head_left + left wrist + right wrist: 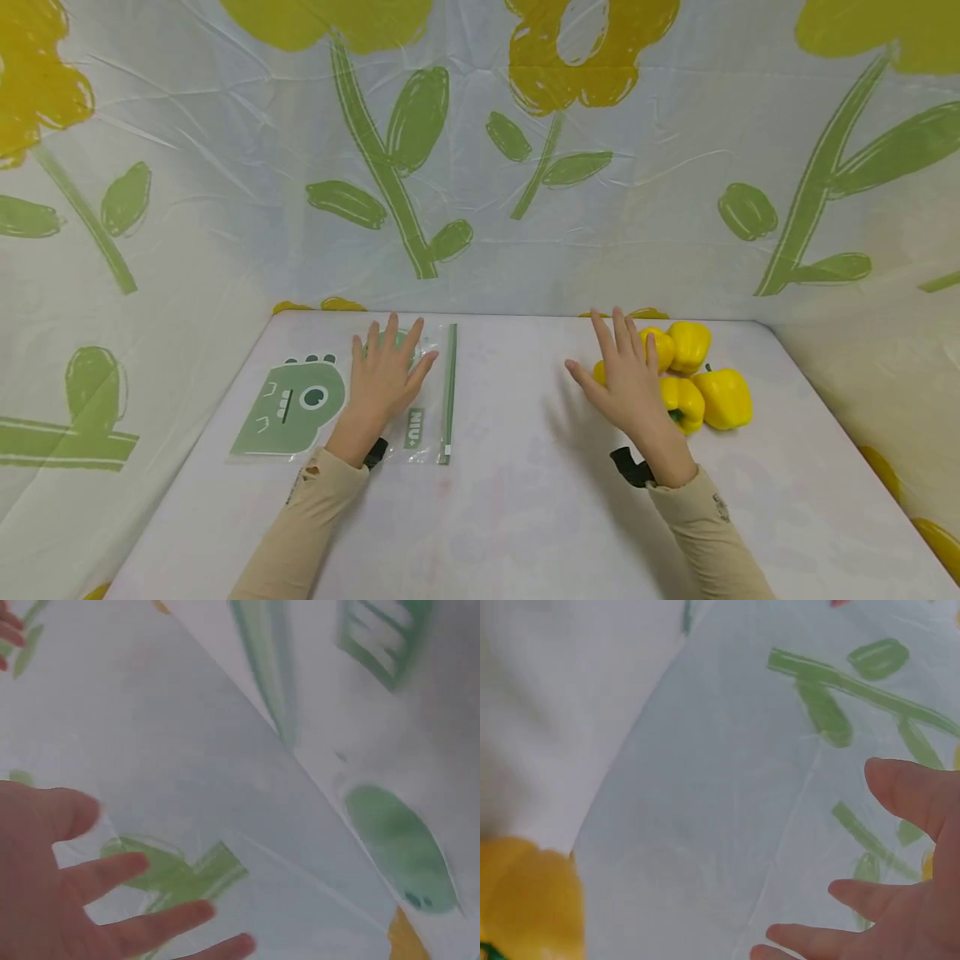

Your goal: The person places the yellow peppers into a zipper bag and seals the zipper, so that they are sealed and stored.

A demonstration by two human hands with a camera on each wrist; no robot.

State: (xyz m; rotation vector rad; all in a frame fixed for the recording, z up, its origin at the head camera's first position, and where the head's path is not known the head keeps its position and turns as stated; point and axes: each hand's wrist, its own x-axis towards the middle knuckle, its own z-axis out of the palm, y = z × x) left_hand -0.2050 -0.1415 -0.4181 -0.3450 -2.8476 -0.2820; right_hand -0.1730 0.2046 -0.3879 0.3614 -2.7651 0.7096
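The left hand (382,382) is spread wide, thumb and fingers straight and well apart, with nothing in its grip. It is raised over a flat, clear plastic zip bag printed with a green, one-eyed cartoon figure (300,421), which lies on the left far part of the white tabletop (510,500). The bag's green zip strip (451,387) runs along its right side, just beyond the thumb (a small "NIU+" label (415,427) shows beside it).

The right hand (630,385) is just as open, its straight fingers fanned and its palm holding nothing. Glossy yellow bell peppers (722,398) sit grouped at the right far part of the tabletop, most of them to the right of this hand (one peeks out on its left, partly hidden). From the right wrist, the fingers stand clear of the one pepper in sight.

Beige sleeves (318,500) cover both forearms. Behind everything hangs a pale sheet printed with yellow flowers and green stems (262,192).
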